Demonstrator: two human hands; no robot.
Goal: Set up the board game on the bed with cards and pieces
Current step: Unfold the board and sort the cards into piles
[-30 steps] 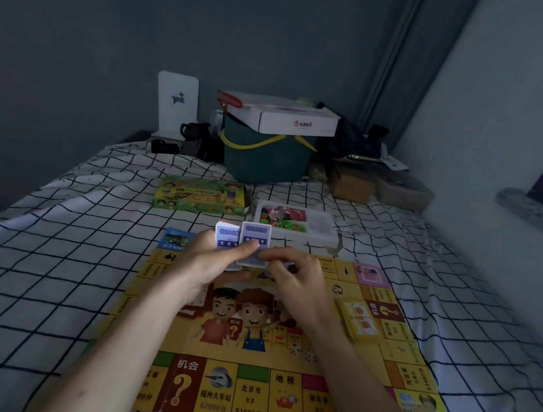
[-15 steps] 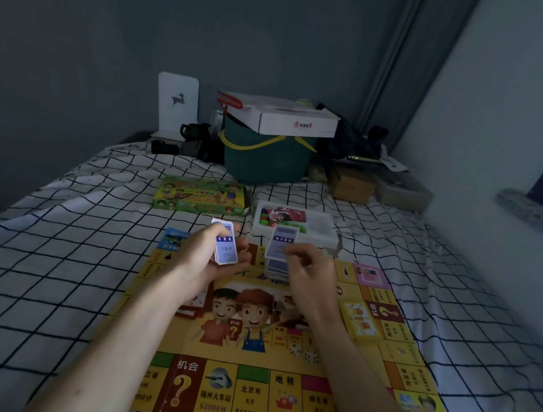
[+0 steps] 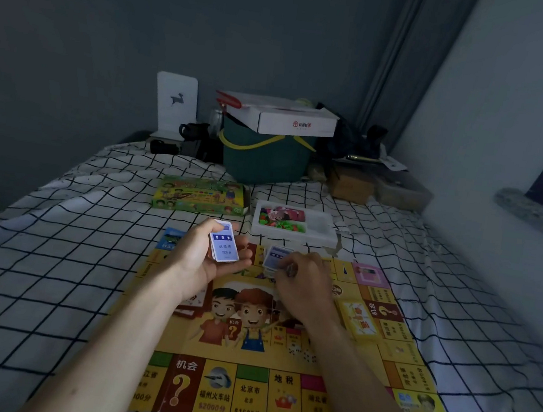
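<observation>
With our left hand (image 3: pixel 202 259) gripping the blue card stack (image 3: pixel 223 242), we should let our right hand (image 3: pixel 301 284) square its pinched card (image 3: pixel 273 258) onto the pile at the game board's (image 3: pixel 282 352) twelve o'clock edge.

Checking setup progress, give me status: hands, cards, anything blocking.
Left hand holds blue card stack. Right hand pinches card on pile on board. Nothing blocking.
</observation>
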